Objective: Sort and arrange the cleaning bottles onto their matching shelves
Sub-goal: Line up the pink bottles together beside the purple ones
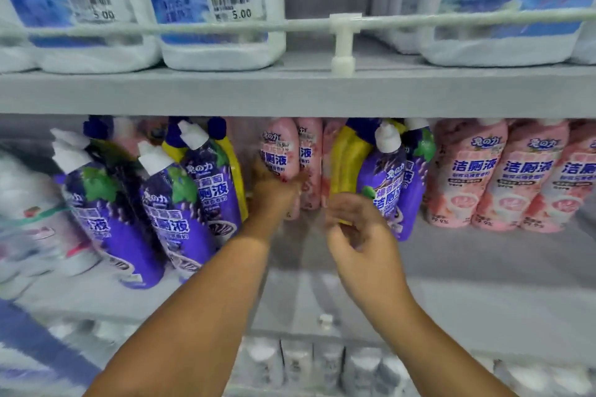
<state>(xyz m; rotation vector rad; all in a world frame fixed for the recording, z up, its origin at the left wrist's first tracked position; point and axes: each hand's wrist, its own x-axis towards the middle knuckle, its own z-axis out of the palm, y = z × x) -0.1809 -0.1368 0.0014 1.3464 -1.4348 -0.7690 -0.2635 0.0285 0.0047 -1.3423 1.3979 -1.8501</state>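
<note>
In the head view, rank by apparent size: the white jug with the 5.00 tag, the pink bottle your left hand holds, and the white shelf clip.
1. White jug, cropped at the top and nearer, so unsure beyond looks.
2. Pink bottle, partly behind the left hand.
3. Shelf clip.

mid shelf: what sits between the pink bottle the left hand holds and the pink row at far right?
Head view: between the held pink bottle and the right pink row stand more pink bottles, yellow bottles, then purple bottles.
</note>
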